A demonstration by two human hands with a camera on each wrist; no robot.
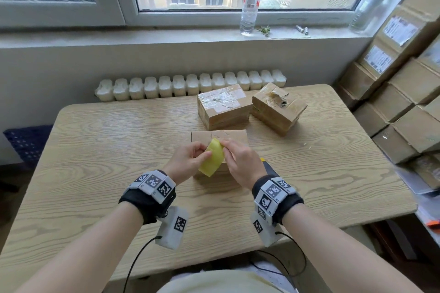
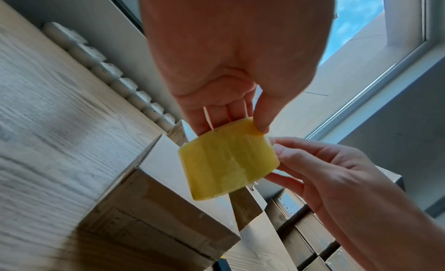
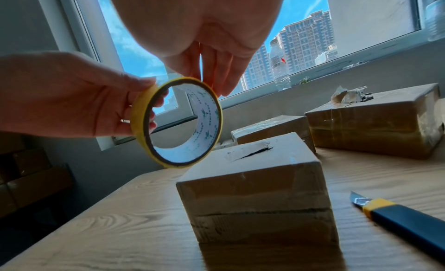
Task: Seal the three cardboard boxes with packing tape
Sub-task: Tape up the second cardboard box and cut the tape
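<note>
The left hand and right hand, both with marker bands on the wrists, meet over the near middle of the table and share the tape roll, a thin yellow ring with a white printed core. The left hand grasps it with the thumb on the outer face and fingers curled through the hole; the right hand pinches the roll's upper edge between thumb and fingertips. The roll is held in the air, tilted, just above the near box, not touching it. That box stands on the table right under the hands; its top shows a torn slit with a ragged scrap of old tape. Behind it, toward the window, stand two more boxes: the left box, with crinkled clear tape across its top, and the right box, turned at an angle, its top torn with loose tape sticking up. These two stand just beside each other. A knife with a blue handle, yellow collar and bared blade lies on the table to the right of the near box. On the sill stands a clear bottle. Stacked cartons fill the right side of the room, and a white radiator runs behind the table.
</note>
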